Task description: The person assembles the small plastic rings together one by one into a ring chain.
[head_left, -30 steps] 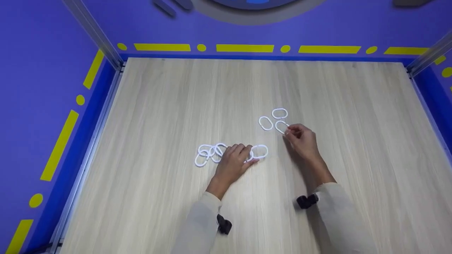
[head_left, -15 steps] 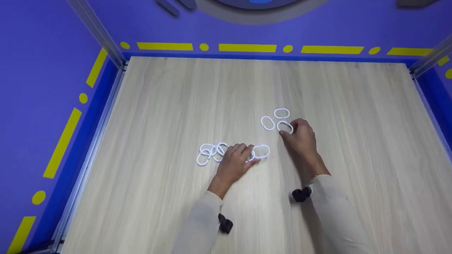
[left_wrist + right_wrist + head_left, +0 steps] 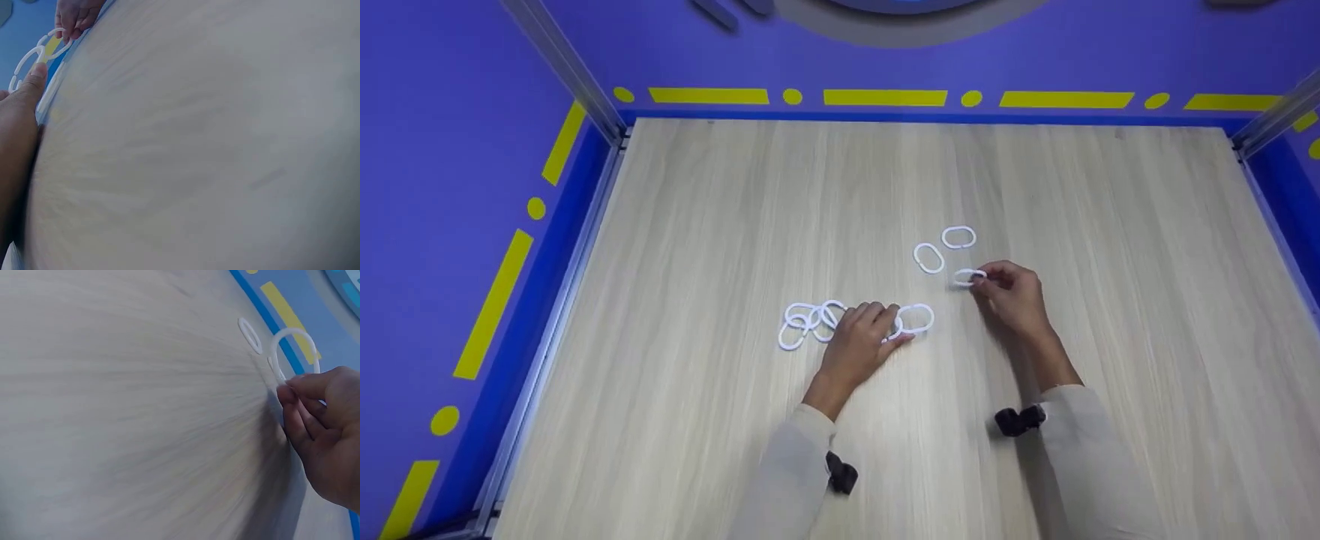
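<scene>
White oval plastic links, hooked together into a chain (image 3: pixel 791 347), lie on the wooden table. My left hand (image 3: pixel 856 339) holds the chain near its right end, fingers curled over it, hiding the middle part. The end link (image 3: pixel 932 319) sticks out to the right past the fingers; the left thumb (image 3: pixel 38 70) touches the chain in the left wrist view. My right hand (image 3: pixel 1018 300) pinches a single white link (image 3: pixel 295 330) between thumb and fingertips. That link is tipped up on edge, off to the right of the chain.
Two loose white links (image 3: pixel 916 256) (image 3: pixel 958 248) lie flat beyond the right hand. The wooden table (image 3: pixel 720 225) is bordered by blue-purple panels (image 3: pixel 885 67) with yellow marks at the back and sides.
My right hand has picked up the nearest loose link, turned it on edge and drawn it slightly towards me and right. The left hand stays on the chain.
</scene>
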The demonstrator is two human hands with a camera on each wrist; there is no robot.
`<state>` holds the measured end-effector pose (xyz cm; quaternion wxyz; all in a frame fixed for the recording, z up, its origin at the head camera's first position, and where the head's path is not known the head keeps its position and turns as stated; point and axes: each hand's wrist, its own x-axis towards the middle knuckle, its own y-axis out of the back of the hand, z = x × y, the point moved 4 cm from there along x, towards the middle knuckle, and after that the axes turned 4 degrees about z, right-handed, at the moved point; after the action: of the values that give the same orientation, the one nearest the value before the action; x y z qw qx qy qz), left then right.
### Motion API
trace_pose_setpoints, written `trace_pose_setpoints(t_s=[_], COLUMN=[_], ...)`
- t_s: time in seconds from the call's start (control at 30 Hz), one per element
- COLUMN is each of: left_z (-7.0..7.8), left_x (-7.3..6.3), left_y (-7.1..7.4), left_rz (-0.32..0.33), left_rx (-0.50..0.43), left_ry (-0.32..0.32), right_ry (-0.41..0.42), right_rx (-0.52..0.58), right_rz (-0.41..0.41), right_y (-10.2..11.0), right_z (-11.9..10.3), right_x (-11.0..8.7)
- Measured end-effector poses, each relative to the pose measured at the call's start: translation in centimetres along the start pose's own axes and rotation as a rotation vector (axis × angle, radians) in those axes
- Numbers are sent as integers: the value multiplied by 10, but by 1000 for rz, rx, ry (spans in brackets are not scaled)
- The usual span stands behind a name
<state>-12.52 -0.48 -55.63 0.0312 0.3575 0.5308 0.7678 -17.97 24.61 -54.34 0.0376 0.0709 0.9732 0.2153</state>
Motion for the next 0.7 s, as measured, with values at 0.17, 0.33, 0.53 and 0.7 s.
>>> trace_pose_setpoints(t_s=[0.17, 0.33, 0.53, 0.7], left_z=[2, 2, 2, 1], left_x=[1, 4, 3, 1], left_y=[0, -1, -2, -2], left_rz=[1, -45, -51, -35], left_rx=[1, -19, -31, -38], left_ry=[4, 16, 14, 12], right_ry=[-8, 19, 84, 193], right_rx=[90, 58, 6, -78], right_rz=[-139, -241, -306, -324], right_y=[-3, -11, -25, -36], right_z=[-11, -31, -47, -53], right_x=[-6, -10, -11, -13])
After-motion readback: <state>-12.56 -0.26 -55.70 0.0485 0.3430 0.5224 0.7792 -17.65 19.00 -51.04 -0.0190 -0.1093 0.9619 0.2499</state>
